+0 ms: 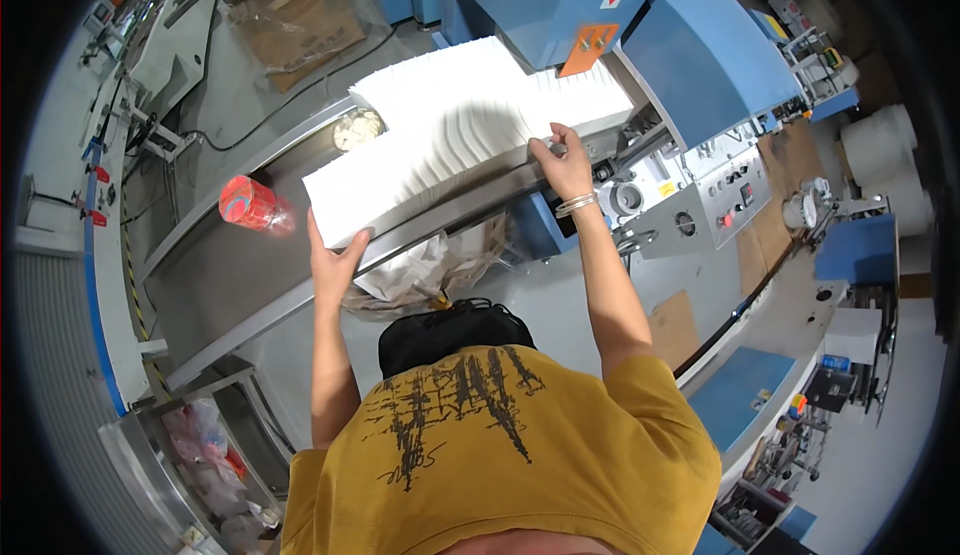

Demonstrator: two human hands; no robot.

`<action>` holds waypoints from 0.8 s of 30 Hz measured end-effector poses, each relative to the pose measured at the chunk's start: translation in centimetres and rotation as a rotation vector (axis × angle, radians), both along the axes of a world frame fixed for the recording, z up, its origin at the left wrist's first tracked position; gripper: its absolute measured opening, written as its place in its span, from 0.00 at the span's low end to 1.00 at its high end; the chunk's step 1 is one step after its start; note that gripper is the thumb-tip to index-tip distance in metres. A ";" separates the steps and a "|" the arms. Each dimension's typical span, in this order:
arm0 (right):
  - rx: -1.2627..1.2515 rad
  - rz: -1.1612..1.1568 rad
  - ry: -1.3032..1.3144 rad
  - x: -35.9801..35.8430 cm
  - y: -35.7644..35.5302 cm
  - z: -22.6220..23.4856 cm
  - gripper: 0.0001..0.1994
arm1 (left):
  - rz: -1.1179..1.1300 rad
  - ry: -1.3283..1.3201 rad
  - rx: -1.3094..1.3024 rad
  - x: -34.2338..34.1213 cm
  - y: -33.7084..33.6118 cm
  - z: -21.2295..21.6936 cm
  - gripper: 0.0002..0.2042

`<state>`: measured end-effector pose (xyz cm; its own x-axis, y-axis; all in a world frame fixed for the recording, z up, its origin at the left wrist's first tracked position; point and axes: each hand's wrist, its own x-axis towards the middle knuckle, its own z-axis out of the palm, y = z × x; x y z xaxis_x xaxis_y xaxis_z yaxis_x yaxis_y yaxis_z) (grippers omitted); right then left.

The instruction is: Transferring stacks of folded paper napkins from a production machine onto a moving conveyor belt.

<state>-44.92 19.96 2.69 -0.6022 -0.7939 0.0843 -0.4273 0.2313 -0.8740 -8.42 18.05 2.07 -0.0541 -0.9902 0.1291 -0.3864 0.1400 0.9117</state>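
Note:
A long row of white, paper-like sheets point(430, 155), packed face to face, lies slantwise on a metal trough point(250, 270). My left hand point(335, 263) grips its near left corner, the thumb on the near side and the fingers round the end. At the right part of the row, my right hand point(567, 168) has bent fingers closed at the sheets' near edge; its fingertips are partly hidden. The sheets fan slightly apart in the middle. To the right, the row runs under a blue machine point(560, 5) with an orange metal plate point(588, 50).
A red cylindrical container point(250, 203) stands on the trough left of the sheets. Beyond them is a pale round bundle point(358, 130). A plastic bag point(425, 270) hangs below the trough's near edge. A control panel point(735, 195) with knobs is at the right.

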 end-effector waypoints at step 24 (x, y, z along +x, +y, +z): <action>0.627 0.353 -0.427 -1.4 -3.2 5.0 0.61 | -0.130 0.255 0.530 1.2 -4.8 2.8 0.40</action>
